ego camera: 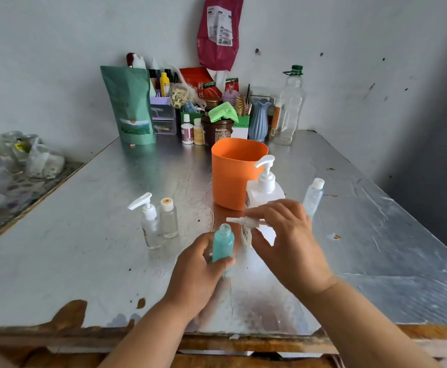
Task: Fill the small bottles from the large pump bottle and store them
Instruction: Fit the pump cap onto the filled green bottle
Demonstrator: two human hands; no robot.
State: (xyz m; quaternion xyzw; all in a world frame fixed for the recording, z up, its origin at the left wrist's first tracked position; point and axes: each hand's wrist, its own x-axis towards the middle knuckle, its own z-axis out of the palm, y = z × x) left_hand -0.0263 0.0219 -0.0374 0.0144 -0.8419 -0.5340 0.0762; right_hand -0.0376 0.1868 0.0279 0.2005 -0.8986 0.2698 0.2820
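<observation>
My left hand [198, 272] grips a small teal bottle [223, 244] upright, its neck uncapped. Just right of it my right hand [288, 240] curls over a white pump head [241, 220] whose nozzle points left, above the teal bottle's mouth. The bottle under that pump [246, 235] is mostly hidden by my fingers. A large white pump bottle [265, 189] stands behind my right hand, beside an orange container [233, 168]. On the table stand a small clear pump bottle [149, 224], a clear capped bottle [168, 219] and another capped bottle [313, 197].
The foil-covered table [111, 261] ends in a worn wooden front edge. Clutter lines the back wall: a green pouch [132, 107], a blue vase [259, 119], a tall clear bottle [290, 107] and jars. Plastic bags [31, 155] lie on a surface to the left.
</observation>
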